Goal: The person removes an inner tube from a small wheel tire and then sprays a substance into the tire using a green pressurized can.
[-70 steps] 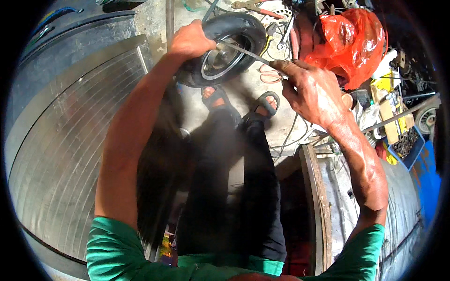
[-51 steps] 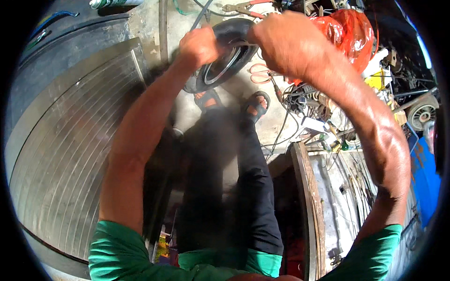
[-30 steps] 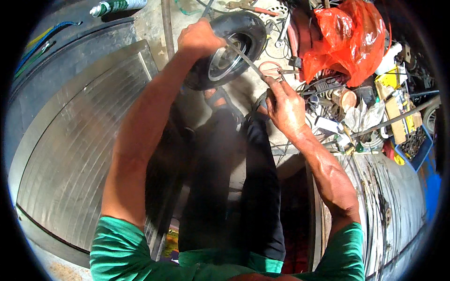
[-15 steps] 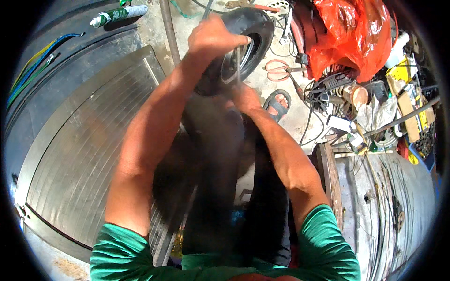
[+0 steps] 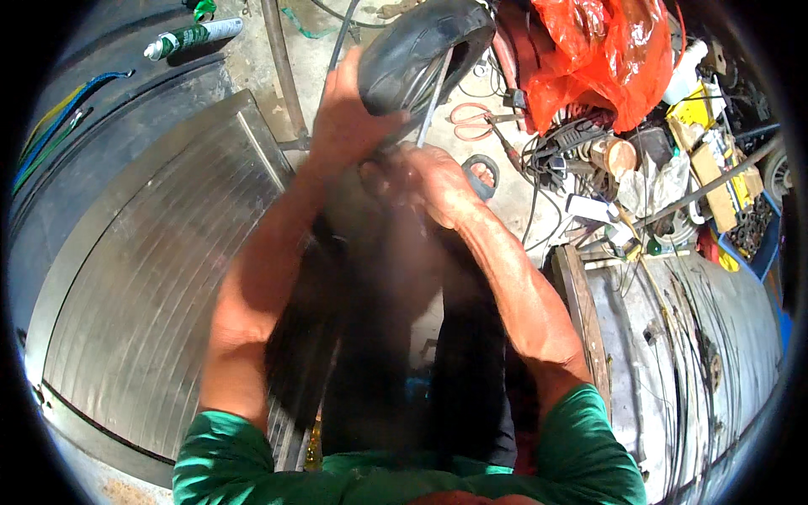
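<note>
A small black tyre (image 5: 389, 71) stands tilted between my legs at the top middle, with a rim partly visible inside it. My left hand (image 5: 353, 114) grips the tyre's near left side, the thumb stretched over its edge and the fingers behind. In my right hand (image 5: 433, 181), closed below the tyre, is a thin flat metal lever (image 5: 435, 97). The lever's far end runs up into the tyre's opening. Shadow and blur hide the lower part of the tyre and what lies beneath my right hand.
A ribbed metal panel (image 5: 160, 278) lies at left, near a spray can (image 5: 194, 38). Right of the tyre are orange-handled scissors (image 5: 473, 122), a red plastic bag (image 5: 593, 63) and tangled cables. A wooden-edged metal surface (image 5: 627, 353) is at lower right.
My left hand has moved from the top of the lever down to the tyre's left side. The tyre has tilted, and my right hand keeps its hold on the lever.
</note>
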Demonstrator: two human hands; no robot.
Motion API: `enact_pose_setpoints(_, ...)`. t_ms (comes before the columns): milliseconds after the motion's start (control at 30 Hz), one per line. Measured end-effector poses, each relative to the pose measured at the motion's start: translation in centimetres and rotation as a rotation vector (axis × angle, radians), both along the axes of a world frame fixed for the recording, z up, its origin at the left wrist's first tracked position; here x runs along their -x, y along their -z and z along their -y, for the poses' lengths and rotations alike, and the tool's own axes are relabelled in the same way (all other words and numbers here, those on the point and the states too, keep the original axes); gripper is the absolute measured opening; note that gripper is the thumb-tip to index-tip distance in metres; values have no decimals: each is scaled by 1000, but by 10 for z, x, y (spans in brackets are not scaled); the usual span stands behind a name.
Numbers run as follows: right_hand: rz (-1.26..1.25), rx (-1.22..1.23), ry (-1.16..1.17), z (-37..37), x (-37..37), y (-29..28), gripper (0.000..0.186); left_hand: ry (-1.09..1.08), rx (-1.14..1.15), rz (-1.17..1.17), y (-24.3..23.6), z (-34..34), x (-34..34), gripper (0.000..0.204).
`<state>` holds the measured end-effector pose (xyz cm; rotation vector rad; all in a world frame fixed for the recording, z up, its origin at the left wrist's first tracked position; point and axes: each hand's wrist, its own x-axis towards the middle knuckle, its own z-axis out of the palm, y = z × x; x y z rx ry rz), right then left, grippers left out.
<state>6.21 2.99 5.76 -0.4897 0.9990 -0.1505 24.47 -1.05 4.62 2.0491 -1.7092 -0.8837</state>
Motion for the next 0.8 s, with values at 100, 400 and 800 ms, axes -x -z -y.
enact_pose_setpoints(100, -21, -168, 168, -10, 22, 21, 27, -112, 79, 118, -2, 5, 5, 85)
enact_pose_setpoints(400, -616, 326, -422, -80, 132, 32, 33, -258, -181, -17, 17, 36, -43, 86)
enact_pose_setpoints(800, -481, 623, -482, 29, 130, -89, 47, -157, -336, 40, -25, 16, -38, 74)
